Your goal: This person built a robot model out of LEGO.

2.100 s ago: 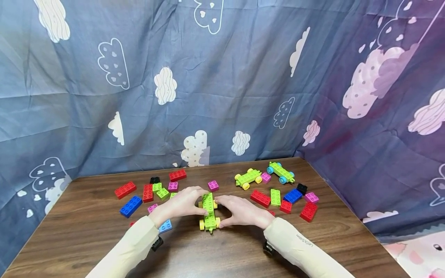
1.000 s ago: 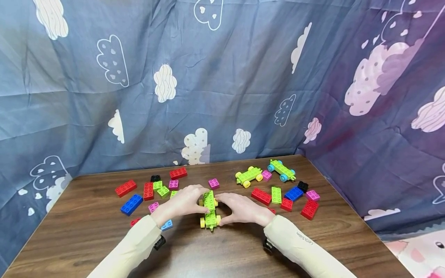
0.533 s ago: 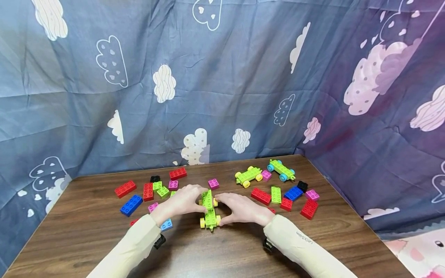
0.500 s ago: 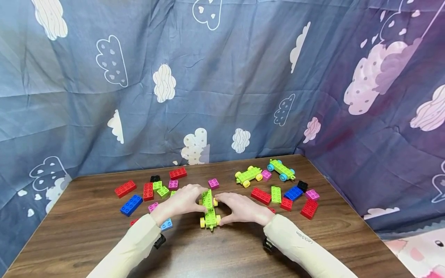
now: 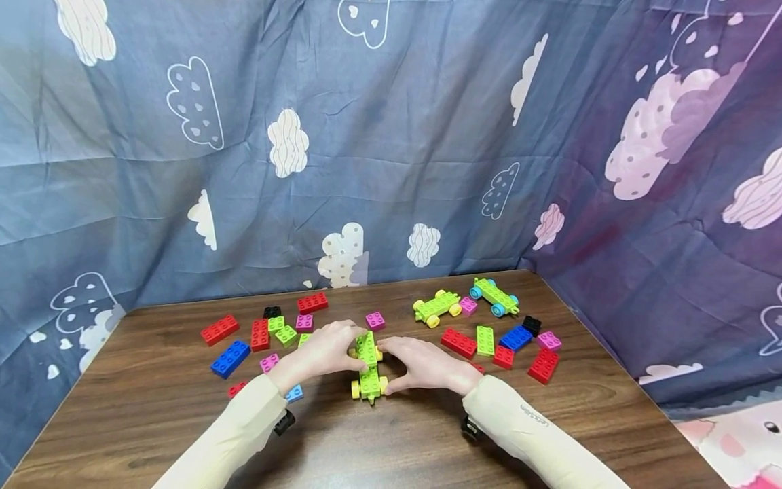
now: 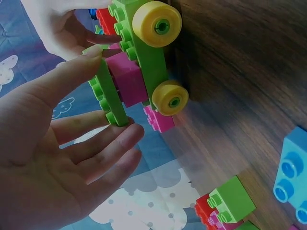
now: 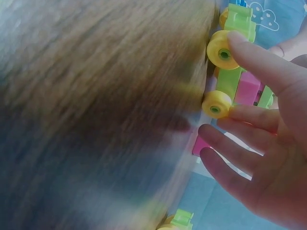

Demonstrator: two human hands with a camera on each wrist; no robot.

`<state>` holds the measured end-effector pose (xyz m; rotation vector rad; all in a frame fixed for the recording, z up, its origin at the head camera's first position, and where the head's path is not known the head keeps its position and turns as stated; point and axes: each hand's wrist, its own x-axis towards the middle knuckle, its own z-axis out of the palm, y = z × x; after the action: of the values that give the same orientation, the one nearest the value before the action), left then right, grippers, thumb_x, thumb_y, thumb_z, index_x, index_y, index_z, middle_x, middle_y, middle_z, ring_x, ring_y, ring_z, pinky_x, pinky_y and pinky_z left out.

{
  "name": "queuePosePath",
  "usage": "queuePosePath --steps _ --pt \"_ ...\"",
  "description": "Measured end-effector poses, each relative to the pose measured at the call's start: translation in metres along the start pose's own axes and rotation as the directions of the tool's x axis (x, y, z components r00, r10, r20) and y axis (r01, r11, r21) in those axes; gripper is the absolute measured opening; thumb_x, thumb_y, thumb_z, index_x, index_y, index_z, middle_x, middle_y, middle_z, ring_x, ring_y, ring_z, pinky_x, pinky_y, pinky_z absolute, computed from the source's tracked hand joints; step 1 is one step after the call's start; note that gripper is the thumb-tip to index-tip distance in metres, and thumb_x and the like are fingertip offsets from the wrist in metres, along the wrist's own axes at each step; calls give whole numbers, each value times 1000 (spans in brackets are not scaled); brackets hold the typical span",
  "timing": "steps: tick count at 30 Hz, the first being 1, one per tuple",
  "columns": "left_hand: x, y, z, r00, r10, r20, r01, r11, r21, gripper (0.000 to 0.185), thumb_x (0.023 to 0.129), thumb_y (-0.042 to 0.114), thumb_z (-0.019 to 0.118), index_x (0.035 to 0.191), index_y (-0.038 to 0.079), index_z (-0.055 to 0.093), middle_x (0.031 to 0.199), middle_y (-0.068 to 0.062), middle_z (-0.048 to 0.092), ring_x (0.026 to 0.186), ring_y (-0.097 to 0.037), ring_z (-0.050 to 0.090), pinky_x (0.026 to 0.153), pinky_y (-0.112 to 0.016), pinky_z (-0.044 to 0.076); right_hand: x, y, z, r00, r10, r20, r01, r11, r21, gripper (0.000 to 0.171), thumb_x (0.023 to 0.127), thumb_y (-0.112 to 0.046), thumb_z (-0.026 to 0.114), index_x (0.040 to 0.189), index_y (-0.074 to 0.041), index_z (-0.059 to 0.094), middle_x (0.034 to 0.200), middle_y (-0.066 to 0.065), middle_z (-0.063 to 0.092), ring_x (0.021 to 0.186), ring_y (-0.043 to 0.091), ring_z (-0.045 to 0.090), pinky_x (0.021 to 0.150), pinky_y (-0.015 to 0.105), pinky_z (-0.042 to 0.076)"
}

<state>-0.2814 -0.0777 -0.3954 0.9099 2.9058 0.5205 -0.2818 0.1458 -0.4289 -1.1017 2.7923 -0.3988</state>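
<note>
A lime-green toy car base (image 5: 370,386) with yellow wheels stands mid-table, its length pointing away from me. A pink brick (image 6: 127,79) sits on its far half, with a thin lime-green plate (image 6: 108,91) over it. My left hand (image 5: 326,352) pinches the plate's two ends between thumb and fingers. A dark gap shows between plate and pink brick; whether they are fully joined I cannot tell. My right hand (image 5: 421,365) holds the base from the right, thumb at the near yellow wheel (image 7: 223,52) and index finger at the far wheel (image 7: 217,104).
Red, blue, pink, green and black bricks lie loose on the left, including a blue brick (image 5: 230,358). More bricks lie right, around a red one (image 5: 458,343). Behind them stand a yellow-wheeled base (image 5: 436,308) and a blue-wheeled base (image 5: 495,297). A cloud-print curtain (image 5: 391,136) hangs behind.
Both hands stay in place around the car base. The green plate rocks slightly to the left and back in the left hand. The head view shifts a little.
</note>
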Motion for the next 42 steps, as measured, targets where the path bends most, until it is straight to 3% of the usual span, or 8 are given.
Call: queuePosePath --steps 15,24,28,35,42 --pt "1 0 4 999 17 -36 -17 1000 0 61 76 34 86 123 2 66 118 -13 68 100 -26 65 84 -46 57 0 -1 1 1000 -8 -5 8 1000 -6 77 80 -47 79 140 -6 53 145 9 56 134 25 53 110 46 45" --pt "-2 -6 9 998 43 -44 -43 999 -11 59 81 36 81 127 3 64 121 -11 65 102 -23 64 86 -44 56 1 0 1 1000 -7 -10 7 1000 -5 78 81 -47 79 141 -6 52 145 9 55 135 26 52 110 46 45" --pt "-4 -9 13 996 71 -57 -74 997 -39 59 83 34 79 129 1 61 122 -12 64 103 -22 63 88 -43 54 0 0 2 1000 -1 -4 1 1000 5 78 81 -47 79 142 -6 51 146 9 55 135 26 52 109 47 46" --pt "-9 -12 14 997 74 -34 -78 988 -133 63 88 29 74 137 -5 53 133 -20 59 120 -34 60 100 -50 50 0 0 3 1000 -8 -6 8 1000 10 77 81 -46 79 141 -6 52 146 10 55 135 27 52 110 47 45" --pt "-9 -16 13 995 78 -57 -86 983 -160 57 89 26 72 133 -5 54 128 -20 61 112 -33 63 95 -48 53 0 0 2 1000 -15 -16 15 1000 -3 77 81 -46 79 141 -6 52 146 10 55 136 26 52 111 46 45"
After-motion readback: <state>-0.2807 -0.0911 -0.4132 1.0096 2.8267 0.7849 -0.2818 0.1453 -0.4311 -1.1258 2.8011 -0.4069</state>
